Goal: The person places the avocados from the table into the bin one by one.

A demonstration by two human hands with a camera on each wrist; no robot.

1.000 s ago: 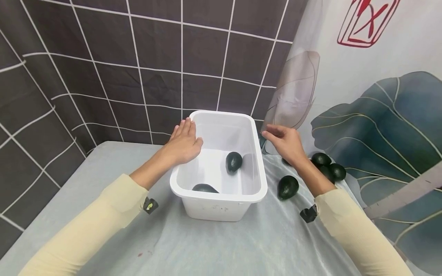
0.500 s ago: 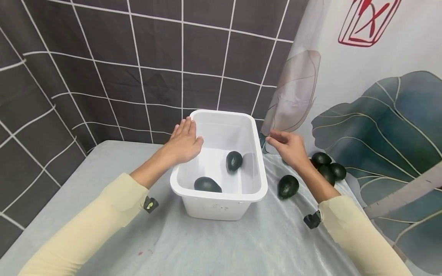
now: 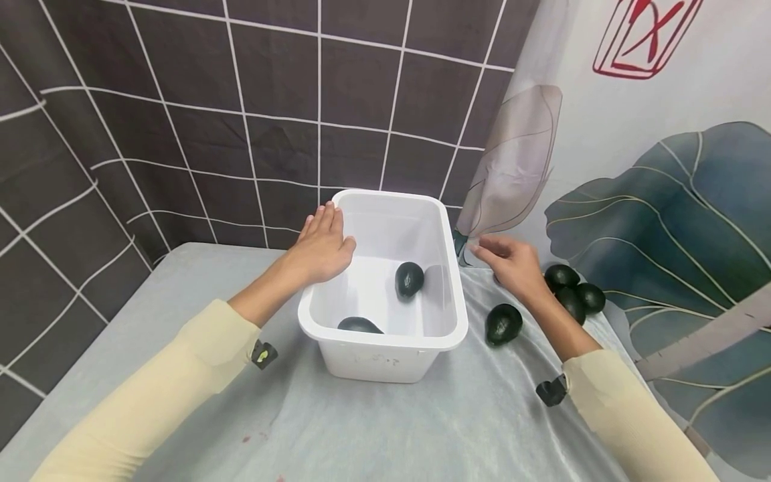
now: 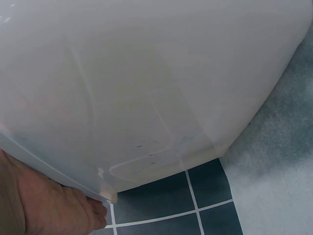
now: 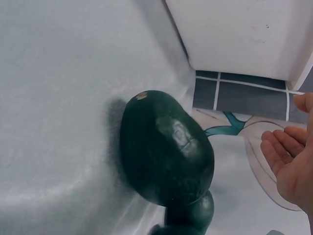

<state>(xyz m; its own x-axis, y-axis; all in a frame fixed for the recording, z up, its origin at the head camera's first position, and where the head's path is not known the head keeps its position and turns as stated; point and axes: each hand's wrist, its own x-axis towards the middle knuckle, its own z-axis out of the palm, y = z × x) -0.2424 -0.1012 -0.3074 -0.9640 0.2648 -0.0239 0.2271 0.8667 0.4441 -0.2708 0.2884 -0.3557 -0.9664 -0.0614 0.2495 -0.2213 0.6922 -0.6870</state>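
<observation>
As the left hand (image 3: 322,253), fingers together, touches a white rectangular plastic tub (image 3: 385,340), I see the right hand (image 3: 510,266), fingers loosely bent, near dark-green oval avocados (image 3: 503,324).

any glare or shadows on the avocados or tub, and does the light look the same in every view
Head view: brightest, with a small highlight on the avocado inside the white tub; left wrist view: dimmer, the tub's wall greyish; right wrist view: glare on the nearest avocado, soft shadow on the cloth left of it.
</observation>
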